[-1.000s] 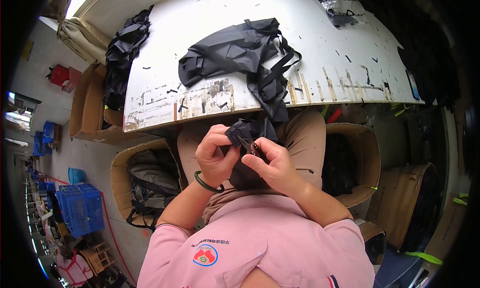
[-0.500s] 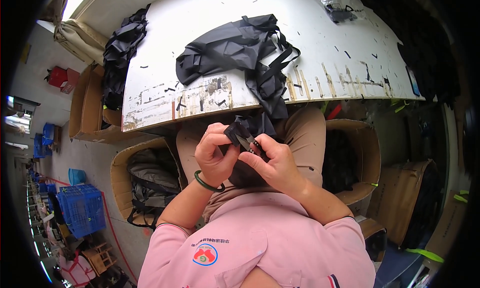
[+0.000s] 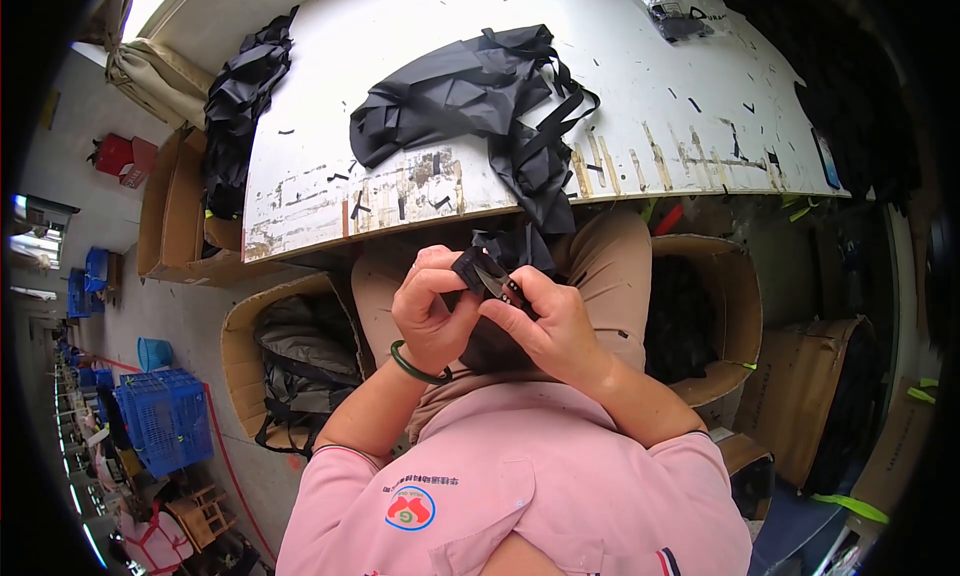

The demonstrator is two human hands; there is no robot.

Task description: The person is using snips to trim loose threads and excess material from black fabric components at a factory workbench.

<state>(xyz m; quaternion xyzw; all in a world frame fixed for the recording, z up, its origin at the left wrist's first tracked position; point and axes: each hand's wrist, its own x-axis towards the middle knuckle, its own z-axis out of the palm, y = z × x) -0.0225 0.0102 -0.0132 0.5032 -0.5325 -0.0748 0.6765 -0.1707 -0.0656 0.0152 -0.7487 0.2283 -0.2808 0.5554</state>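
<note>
Over my lap, just below the table edge, my left hand (image 3: 435, 308) pinches an end of black fabric (image 3: 468, 266) between thumb and fingers. My right hand (image 3: 552, 323) is closed around small thread snips (image 3: 493, 280), whose metal blades lie against the held end. Whether the blades bite into it is too small to tell. A larger piece of thin black fabric (image 3: 450, 88), with black straps (image 3: 570, 114), is spread on the table; part of it hangs over the edge toward my hands.
Black scraps dot the white worn table (image 3: 330, 96). More black fabric (image 3: 245, 111) drapes off its left end. Cardboard boxes with dark goods stand by my left leg (image 3: 235, 336) and right leg (image 3: 745, 316). A clear plastic bag (image 3: 675, 11) lies at the far right.
My hands stay nearly in place. The snips have shifted slightly against the held fabric end, and the blades look a little closer together.
</note>
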